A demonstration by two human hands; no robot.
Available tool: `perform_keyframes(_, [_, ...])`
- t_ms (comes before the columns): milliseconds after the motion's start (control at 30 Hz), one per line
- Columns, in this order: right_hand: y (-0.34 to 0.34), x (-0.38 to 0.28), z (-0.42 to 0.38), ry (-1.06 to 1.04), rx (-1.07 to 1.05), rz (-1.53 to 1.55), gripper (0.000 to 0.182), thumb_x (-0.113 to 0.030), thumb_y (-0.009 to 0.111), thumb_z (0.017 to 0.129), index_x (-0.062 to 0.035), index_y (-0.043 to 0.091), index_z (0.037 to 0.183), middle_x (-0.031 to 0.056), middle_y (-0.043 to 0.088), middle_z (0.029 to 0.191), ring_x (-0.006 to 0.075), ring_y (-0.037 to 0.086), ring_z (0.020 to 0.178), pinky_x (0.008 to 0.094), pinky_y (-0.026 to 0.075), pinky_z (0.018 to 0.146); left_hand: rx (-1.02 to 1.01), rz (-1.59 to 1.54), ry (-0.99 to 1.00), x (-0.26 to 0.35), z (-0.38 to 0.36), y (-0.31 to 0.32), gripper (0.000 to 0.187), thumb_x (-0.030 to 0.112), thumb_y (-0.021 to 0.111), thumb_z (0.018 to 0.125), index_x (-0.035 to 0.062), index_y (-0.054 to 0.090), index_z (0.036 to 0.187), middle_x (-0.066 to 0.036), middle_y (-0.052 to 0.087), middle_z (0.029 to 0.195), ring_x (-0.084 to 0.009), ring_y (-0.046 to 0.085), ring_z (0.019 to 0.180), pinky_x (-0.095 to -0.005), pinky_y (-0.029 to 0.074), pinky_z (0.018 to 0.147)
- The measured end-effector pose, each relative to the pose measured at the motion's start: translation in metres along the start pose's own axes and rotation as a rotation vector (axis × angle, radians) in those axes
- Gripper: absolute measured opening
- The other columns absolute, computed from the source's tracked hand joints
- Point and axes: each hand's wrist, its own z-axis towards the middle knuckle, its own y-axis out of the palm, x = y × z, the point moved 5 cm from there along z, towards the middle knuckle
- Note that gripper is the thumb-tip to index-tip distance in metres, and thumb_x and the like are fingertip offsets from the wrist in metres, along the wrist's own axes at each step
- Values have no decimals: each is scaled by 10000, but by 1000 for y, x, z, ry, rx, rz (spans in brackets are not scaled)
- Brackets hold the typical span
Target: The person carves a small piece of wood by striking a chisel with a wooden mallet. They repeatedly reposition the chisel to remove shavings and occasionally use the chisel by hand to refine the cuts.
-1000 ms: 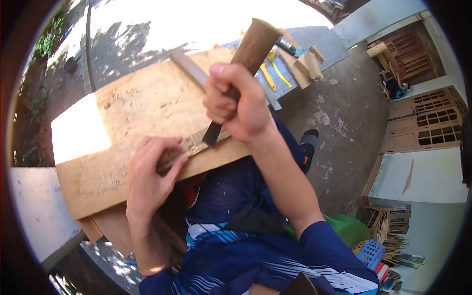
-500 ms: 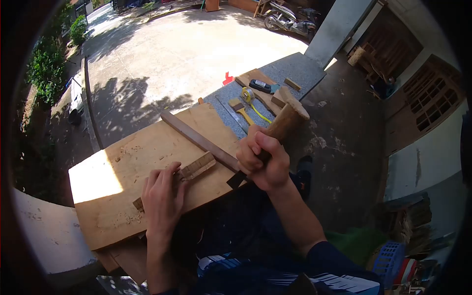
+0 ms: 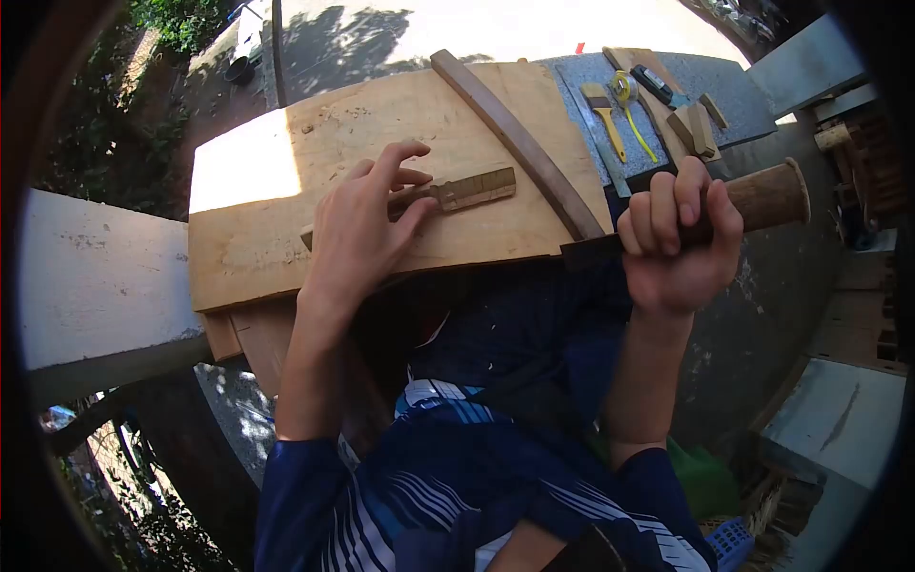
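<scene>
A narrow piece of wood [image 3: 481, 188] with dark lines across its far end lies on the wide wooden board [image 3: 248, 243]. Over its near part is my left hand [image 3: 357, 224], fingers apart and curved, index finger raised, the thumb close along the wood's side. The hand hides the wood's middle; its other end peeks out at the left. My right hand [image 3: 675, 238] is wrapped round what looks like a chisel [image 3: 777, 197], its thick round wooden handle pointing right. The dark flat blade points left, close by the board's front edge and the end of a long wooden strip [image 3: 519, 143].
Right of the board, on a grey stone slab [image 3: 734, 86], lie a paintbrush [image 3: 602, 110], a tape measure [image 3: 623, 89], a metal ruler [image 3: 583, 114], a dark handheld tool [image 3: 652, 84] and small wood blocks [image 3: 693, 131]. A white wall [image 3: 105, 276] stands at the left. Wood chips dot the board.
The view has tipped down and swung. My right hand has turned the chisel from slanting upward to nearly level. My left hand's fingers have lifted and spread from the wood.
</scene>
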Motion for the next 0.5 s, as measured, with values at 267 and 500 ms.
perform_keyframes(267, [7, 21, 10, 27, 46, 32, 341, -364, 439, 1044, -137, 443, 789, -2, 357, 562, 91, 224, 480, 273, 191, 447, 114, -34, 138, 3, -12, 14, 318, 104, 784, 860, 58, 695, 1162, -118, 710, 1040, -256, 676, 984, -371, 533, 880])
perform_keyframes(500, [34, 52, 48, 89, -46, 87, 304, -300, 567, 974, -110, 491, 749, -7, 412, 561, 83, 295, 465, 270, 250, 454, 107, -73, 104, -4, -14, 16, 341, 93, 778, 854, 79, 674, 1178, -106, 708, 1033, -273, 657, 1015, -386, 532, 901])
